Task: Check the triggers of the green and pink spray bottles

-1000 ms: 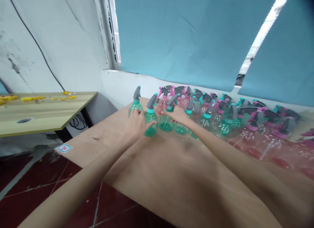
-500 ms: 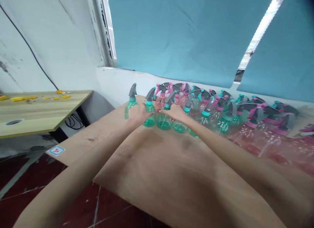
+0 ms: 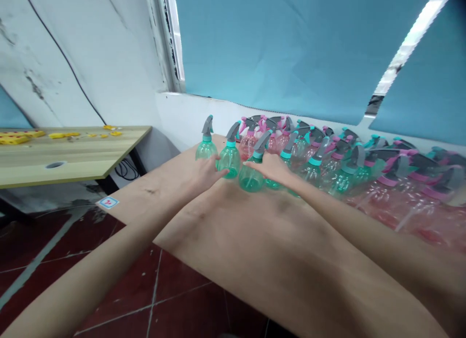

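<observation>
Currently: left hand (image 3: 205, 174), fingers spread, against an upright green spray bottle (image 3: 230, 162); right hand (image 3: 268, 167), flat and open, over the shoulder of a second green spray bottle (image 3: 250, 180), both fronting pink-and-green spray bottles (image 3: 342, 183) on the table (image 3: 233, 221)

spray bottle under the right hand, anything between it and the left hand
Yes, another green spray bottle stands between them, with the left hand against its side. The right hand lies on the first bottle, with nothing visible between them.
</observation>
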The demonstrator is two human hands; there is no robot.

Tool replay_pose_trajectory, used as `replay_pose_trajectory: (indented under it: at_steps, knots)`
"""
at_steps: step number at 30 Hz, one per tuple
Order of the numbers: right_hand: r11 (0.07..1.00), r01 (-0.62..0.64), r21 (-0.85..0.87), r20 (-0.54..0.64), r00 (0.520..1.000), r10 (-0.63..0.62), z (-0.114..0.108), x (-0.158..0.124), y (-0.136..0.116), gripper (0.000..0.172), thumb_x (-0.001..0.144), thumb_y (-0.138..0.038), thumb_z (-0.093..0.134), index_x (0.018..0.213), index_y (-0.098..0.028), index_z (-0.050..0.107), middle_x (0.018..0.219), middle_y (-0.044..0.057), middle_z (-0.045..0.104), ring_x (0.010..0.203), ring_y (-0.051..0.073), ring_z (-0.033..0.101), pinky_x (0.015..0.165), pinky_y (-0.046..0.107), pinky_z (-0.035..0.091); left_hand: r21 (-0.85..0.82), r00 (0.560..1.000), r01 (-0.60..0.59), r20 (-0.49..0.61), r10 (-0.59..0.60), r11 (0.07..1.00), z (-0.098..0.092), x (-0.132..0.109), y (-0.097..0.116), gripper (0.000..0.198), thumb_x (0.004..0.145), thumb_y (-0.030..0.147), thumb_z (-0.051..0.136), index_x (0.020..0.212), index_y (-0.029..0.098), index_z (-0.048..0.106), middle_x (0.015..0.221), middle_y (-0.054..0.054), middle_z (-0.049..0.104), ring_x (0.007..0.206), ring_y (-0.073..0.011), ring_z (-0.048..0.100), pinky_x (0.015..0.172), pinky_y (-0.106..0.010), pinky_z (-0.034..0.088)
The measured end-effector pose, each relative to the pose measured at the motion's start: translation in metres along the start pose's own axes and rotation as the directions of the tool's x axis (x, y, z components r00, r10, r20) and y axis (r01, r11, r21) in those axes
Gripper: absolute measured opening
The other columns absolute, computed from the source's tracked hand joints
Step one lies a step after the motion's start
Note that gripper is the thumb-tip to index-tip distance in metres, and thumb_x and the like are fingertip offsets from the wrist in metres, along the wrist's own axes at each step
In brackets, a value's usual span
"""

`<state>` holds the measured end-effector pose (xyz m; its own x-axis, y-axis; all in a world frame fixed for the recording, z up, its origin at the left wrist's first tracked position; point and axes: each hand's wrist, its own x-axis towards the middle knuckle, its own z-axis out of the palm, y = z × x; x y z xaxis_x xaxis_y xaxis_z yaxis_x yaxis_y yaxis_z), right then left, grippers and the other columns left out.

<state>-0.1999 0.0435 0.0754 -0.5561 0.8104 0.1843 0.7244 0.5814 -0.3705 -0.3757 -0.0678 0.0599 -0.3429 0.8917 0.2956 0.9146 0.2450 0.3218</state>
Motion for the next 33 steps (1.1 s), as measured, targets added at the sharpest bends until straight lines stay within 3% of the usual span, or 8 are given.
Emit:
replay_pose_trajectory:
  at_steps: [3, 5, 10, 14, 17, 20, 28, 33]
  knots:
    - [0.996, 0.041, -0.076, -0.057, 0.997, -0.046, 0.002, -0.018, 0.002, 0.068, 0.083, -0.066, 0.046, 0.112, -0.005, 0.057, 0.092, 0.023, 0.069, 0.089, 0.037, 0.066, 0.069, 0.042, 0.05, -0.029, 0.999, -0.034, 0.0, 0.034, 0.999, -0.003, -0.04, -0.013, 0.039, 0.087, 0.041, 0.049, 0.116, 0.016, 0.056, 0.089, -0.007, 0.067, 0.09, -0.0254, 0.064, 0.08, -0.036, 0.049]
    - [0.988, 0.084, -0.131, -0.096, 0.991, -0.097, 0.004, -0.031, 0.004, 0.076, 0.084, -0.069, 0.039, 0.119, -0.002, 0.052, 0.094, 0.024, 0.068, 0.09, 0.038, 0.066, 0.067, 0.042, 0.05, -0.02, 0.999, -0.043, -0.013, 0.043, 0.999, -0.002, -0.068, -0.026, 0.039, 0.089, 0.043, 0.047, 0.116, 0.017, 0.057, 0.107, -0.01, 0.064, 0.102, -0.0274, 0.06, 0.089, -0.042, 0.046]
    - [0.977, 0.082, -0.195, -0.154, 0.982, -0.113, 0.005, -0.069, 0.011, 0.074, 0.084, -0.074, 0.032, 0.113, -0.009, 0.054, 0.087, 0.02, 0.069, 0.085, 0.037, 0.067, 0.066, 0.042, 0.05, 0.077, 0.98, -0.15, 0.146, 0.138, 0.986, 0.006, -0.125, -0.047, 0.064, 0.091, 0.057, 0.037, 0.136, 0.012, 0.045, 0.144, -0.019, 0.041, 0.136, -0.0345, 0.034, 0.109, -0.051, 0.027]
    - [0.967, 0.035, -0.253, -0.201, 0.976, -0.088, 0.004, -0.091, 0.018, 0.074, 0.083, -0.075, 0.028, 0.103, -0.01, 0.057, 0.085, 0.02, 0.068, 0.08, 0.038, 0.067, 0.063, 0.042, 0.048, 0.094, 0.939, -0.223, 0.289, 0.188, 0.97, 0.008, -0.166, -0.018, 0.068, 0.094, 0.057, 0.03, 0.147, 0.013, 0.029, 0.154, -0.017, 0.022, 0.144, -0.0334, 0.011, 0.113, -0.056, 0.014]
    - [0.962, 0.033, -0.273, -0.217, 0.972, -0.094, 0.004, -0.1, 0.025, 0.072, 0.085, -0.073, 0.028, 0.101, -0.009, 0.057, 0.082, 0.019, 0.068, 0.078, 0.037, 0.067, 0.062, 0.041, 0.048, -0.019, 0.872, -0.331, 0.376, 0.313, 0.944, 0.006, -0.188, 0.013, 0.069, 0.094, 0.06, 0.033, 0.149, 0.02, 0.022, 0.156, -0.011, 0.015, 0.144, -0.0289, 0.008, 0.115, -0.053, 0.013]
    - [0.967, 0.062, -0.248, -0.269, 0.954, -0.13, 0.004, -0.104, 0.034, 0.069, 0.085, -0.072, 0.031, 0.103, -0.01, 0.056, 0.086, 0.018, 0.068, 0.084, 0.037, 0.066, 0.066, 0.041, 0.048, -0.068, 0.842, -0.368, 0.399, 0.363, 0.927, 0.005, -0.196, 0.023, 0.065, 0.094, 0.058, 0.034, 0.148, 0.023, 0.025, 0.156, -0.008, 0.015, 0.144, -0.0276, 0.011, 0.116, -0.05, 0.014]
    - [0.967, 0.23, 0.105, -0.191, 0.959, -0.208, -0.009, -0.132, 0.06, 0.052, 0.084, -0.066, 0.043, 0.104, -0.019, 0.05, 0.091, 0.011, 0.065, 0.084, 0.031, 0.064, 0.072, 0.042, 0.048, 0.048, 0.934, -0.257, 0.269, 0.235, 0.965, 0.002, -0.177, -0.02, 0.055, 0.098, 0.048, 0.03, 0.146, 0.022, 0.032, 0.153, -0.012, 0.03, 0.143, -0.032, 0.015, 0.112, -0.056, 0.02]
    - [0.916, 0.24, 0.323, -0.108, 0.97, -0.216, -0.019, -0.169, 0.073, 0.045, 0.083, -0.06, 0.052, 0.107, -0.023, 0.048, 0.096, 0.006, 0.067, 0.09, 0.029, 0.064, 0.079, 0.043, 0.05, -0.122, 0.924, -0.23, 0.285, 0.256, 0.966, 0.003, -0.17, 0.025, 0.058, 0.093, 0.052, 0.041, 0.142, 0.021, 0.036, 0.148, -0.013, 0.036, 0.138, -0.0281, 0.032, 0.112, -0.045, 0.029]
